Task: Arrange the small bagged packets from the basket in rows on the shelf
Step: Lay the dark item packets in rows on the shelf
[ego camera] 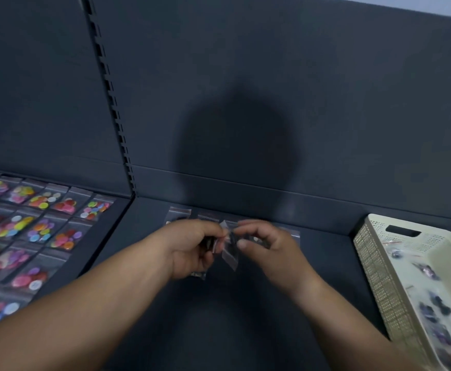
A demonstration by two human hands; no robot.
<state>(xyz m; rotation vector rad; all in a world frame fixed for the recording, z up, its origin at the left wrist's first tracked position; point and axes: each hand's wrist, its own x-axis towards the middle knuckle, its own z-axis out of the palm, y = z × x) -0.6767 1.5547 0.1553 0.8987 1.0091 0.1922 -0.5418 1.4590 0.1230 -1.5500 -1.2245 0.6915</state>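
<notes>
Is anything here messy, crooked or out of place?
Nothing stands out. Colourful packets lie in tidy rows, the basket sits on the shelf, and the left hand and right hand hold a clear packet.

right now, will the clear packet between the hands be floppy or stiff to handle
Probably floppy: the clear packet hangs bent and skewed from a top-edge pinch. Likely light, since that pinch alone carries it. Its glossy film may be slippery.

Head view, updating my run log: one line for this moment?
left hand: grips packet stack | right hand: pinches clear packet | basket: at right
</notes>
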